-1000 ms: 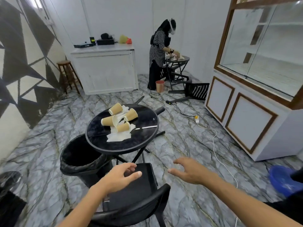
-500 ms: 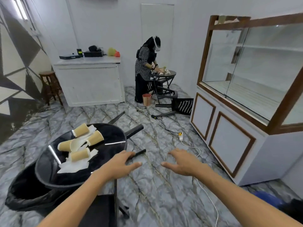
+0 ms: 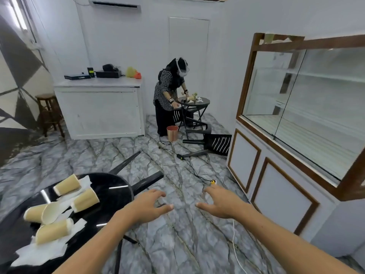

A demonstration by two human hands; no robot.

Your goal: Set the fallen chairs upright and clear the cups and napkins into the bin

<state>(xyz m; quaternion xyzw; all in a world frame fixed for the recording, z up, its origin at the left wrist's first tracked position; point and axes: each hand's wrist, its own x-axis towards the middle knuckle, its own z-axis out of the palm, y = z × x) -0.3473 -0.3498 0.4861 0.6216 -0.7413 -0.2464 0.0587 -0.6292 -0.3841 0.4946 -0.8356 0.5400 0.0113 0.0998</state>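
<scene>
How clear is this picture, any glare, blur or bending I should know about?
Head view: bright, even room light; streaks of glare on the black table and reflections in the glass cabinet; the wide lens bends walls at the edges; both hands slightly soft, the cups readable.

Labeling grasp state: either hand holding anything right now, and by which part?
Nothing held. Left hand and right hand are both open and empty, fingers spread above the floor, right of the round table.

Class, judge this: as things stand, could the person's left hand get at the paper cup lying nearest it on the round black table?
Probably yes. The left hand is open and empty, hovering just right of the table. The nearest cup lies on its side on napkins, with nothing between.
</scene>
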